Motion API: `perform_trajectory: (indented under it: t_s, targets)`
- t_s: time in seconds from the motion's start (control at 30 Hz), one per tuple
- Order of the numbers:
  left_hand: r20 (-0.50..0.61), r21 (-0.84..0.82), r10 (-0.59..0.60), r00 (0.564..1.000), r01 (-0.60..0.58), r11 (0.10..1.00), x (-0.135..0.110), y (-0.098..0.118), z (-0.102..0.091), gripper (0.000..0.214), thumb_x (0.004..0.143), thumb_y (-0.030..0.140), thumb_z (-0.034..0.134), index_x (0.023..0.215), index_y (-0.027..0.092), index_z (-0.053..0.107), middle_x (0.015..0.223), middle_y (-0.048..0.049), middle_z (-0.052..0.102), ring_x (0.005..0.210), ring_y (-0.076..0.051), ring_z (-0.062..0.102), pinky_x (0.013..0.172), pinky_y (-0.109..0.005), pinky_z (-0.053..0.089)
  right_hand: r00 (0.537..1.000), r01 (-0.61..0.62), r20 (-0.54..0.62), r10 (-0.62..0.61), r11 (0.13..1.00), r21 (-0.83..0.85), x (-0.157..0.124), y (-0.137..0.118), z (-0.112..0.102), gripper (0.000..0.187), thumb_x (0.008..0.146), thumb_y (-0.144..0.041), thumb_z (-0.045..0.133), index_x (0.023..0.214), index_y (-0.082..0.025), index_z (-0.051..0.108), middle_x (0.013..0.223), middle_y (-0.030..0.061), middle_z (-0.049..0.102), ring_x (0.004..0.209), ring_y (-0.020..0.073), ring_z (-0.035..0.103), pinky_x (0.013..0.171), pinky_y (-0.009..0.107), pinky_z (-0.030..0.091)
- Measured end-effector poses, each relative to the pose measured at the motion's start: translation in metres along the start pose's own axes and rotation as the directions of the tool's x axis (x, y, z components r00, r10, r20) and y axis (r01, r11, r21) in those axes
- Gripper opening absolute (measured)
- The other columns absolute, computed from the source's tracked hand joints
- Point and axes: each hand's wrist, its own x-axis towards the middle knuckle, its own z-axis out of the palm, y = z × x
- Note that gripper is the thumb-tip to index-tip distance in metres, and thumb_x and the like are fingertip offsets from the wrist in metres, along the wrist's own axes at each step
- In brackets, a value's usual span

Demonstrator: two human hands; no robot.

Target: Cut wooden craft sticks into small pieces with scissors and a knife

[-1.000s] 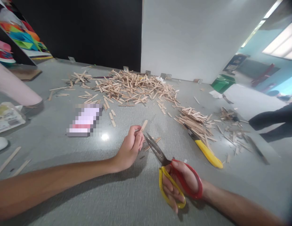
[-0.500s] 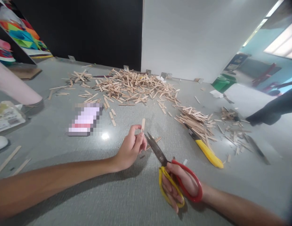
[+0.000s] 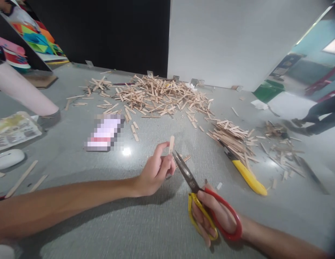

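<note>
Between the thumb and fingers of my left hand a short flat wooden stick is pinched, pointing upward. My right hand grips a pair of scissors with one red and one yellow handle loop. Their blades are slightly parted, and the tips come close to the lower part of the stick beside my left fingertips; whether they touch it I cannot tell. Under the blades another wooden piece lies on the grey table.
Wooden sticks heap up at the back, with a smaller pile to the right. Near that lies a yellow-handled cutter. A blurred-out phone, a white mouse and a pink cylinder are leftward. A person's legs show far right.
The whole view has shifted, so things appear farther right. Both hands keep the same hold on the stick and the scissors, and the blade tips stay near the stick.
</note>
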Motion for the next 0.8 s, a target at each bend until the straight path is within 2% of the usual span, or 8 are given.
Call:
perform_trajectory:
  t_s: [0.17, 0.53, 0.8]
  targets:
    - [0.026, 0.024, 0.120, 0.992, -0.121, 0.992, -0.003, -0.004, 0.000, 0.032, 0.119, 0.040, 0.037, 0.145, 0.021, 0.036, 0.070, 0.0069, 0.060, 0.054, -0.010, 0.051, 0.050, -0.020, 0.042, 0.998, 0.043, 0.056, -0.040, 0.998, -0.048, -0.002, 0.001, -0.003, 0.077, 0.106, -0.074, 0.040, 0.058, -0.018, 0.059, 0.037, -0.0016, 0.048, 0.029, 0.0107, 0.048, 0.032, 0.019, 0.036]
    - [0.025, 0.075, 0.221, 0.975, -0.222, 0.972, -0.003, -0.004, 0.000, 0.029, 0.119, 0.032, 0.038, 0.146, 0.020, 0.038, 0.069, 0.0076, 0.058, 0.054, -0.009, 0.050, 0.051, -0.019, 0.042, 0.999, 0.018, 0.037, -0.014, 0.993, -0.119, -0.006, -0.005, 0.001, 0.073, 0.107, -0.070, 0.044, 0.057, -0.019, 0.055, 0.037, -0.0029, 0.046, 0.029, 0.0091, 0.047, 0.031, 0.017, 0.035]
    - [0.006, 0.144, 0.314, 0.950, -0.311, 0.939, -0.007, -0.007, 0.000, 0.032, 0.117, 0.024, 0.039, 0.149, 0.021, 0.039, 0.067, 0.0090, 0.053, 0.052, -0.008, 0.050, 0.050, -0.016, 0.041, 0.999, -0.045, -0.026, 0.041, 0.983, -0.175, -0.007, -0.008, 0.007, 0.072, 0.102, -0.077, 0.048, 0.058, -0.020, 0.052, 0.037, -0.0039, 0.045, 0.029, 0.0095, 0.048, 0.030, 0.016, 0.033]
